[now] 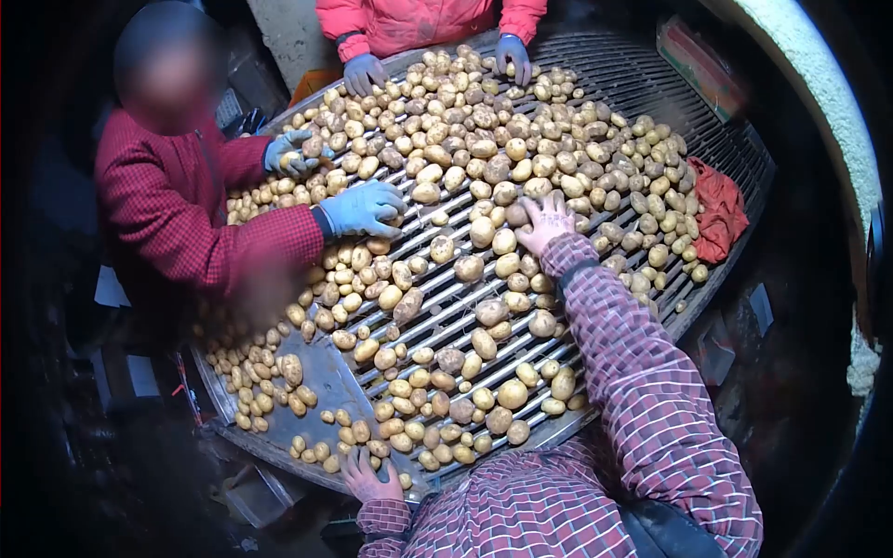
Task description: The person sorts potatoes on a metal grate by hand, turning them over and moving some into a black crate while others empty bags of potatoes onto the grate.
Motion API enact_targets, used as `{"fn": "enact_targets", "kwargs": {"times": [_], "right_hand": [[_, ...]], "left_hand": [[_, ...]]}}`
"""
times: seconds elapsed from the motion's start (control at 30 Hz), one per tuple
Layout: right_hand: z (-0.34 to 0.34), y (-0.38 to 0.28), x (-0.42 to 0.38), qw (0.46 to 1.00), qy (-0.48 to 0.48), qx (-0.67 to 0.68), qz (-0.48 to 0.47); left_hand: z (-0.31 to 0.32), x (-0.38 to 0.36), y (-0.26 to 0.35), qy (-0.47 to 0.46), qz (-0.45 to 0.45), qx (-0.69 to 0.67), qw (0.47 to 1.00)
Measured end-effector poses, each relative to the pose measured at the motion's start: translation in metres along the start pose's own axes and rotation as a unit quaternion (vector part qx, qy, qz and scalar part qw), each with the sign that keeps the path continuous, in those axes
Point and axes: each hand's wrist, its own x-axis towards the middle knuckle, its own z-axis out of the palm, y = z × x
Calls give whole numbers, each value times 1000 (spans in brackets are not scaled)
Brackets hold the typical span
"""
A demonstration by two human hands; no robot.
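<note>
Potatoes (442, 248) of many sizes, some caked with soil, cover a slatted metal sorting table (452, 286). My right hand (549, 223) reaches far over the table and rests among them, fingers spread. A darker potato (517, 215) touches its left side. At the near edge, my left hand (370, 478) lies with fingers apart on the smooth metal plate (327, 372), beside several small potatoes (361, 431). It holds nothing that I can see.
On the left, a person in a red checked jacket (177, 200) handles potatoes with blue gloves (361, 208). Across the table, another person in a pink coat (423, 23) works with gloved hands. A red cloth (718, 212) lies at the right edge, and a box (699, 67) stands behind.
</note>
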Motion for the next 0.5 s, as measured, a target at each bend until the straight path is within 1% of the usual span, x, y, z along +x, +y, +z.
{"fn": "enact_targets", "kwargs": {"times": [0.07,0.13,0.17,0.2,0.27,0.33,0.37,0.4,0.47,0.5], "right_hand": [[2,5,-35,997,-19,55,-57],[21,14,-82,988,74,111,-75],[16,14,-112,990,70,74,-98],[5,11,-144,990,62,37,-122],[-11,9,-187,990,0,86,-109],[0,23,-220,977,-26,122,-175],[-30,23,-232,973,-85,62,-205],[-38,26,-233,965,-90,94,-228],[-70,15,-210,967,-196,146,-74],[-59,20,-208,975,-88,141,-145]], "left_hand": [[-1,-1,-2,5,7,-8,1000],[2,-1,-1,12,11,-24,1000],[3,-1,-1,14,10,-33,999],[2,-2,-2,15,7,-39,999],[3,-5,-2,28,8,-27,999],[6,-2,-4,38,27,-16,999],[3,-3,2,38,12,-8,999],[-1,0,6,34,12,-14,999],[-6,-3,10,22,1,-26,999],[-2,-3,11,25,-5,-28,999]]}}
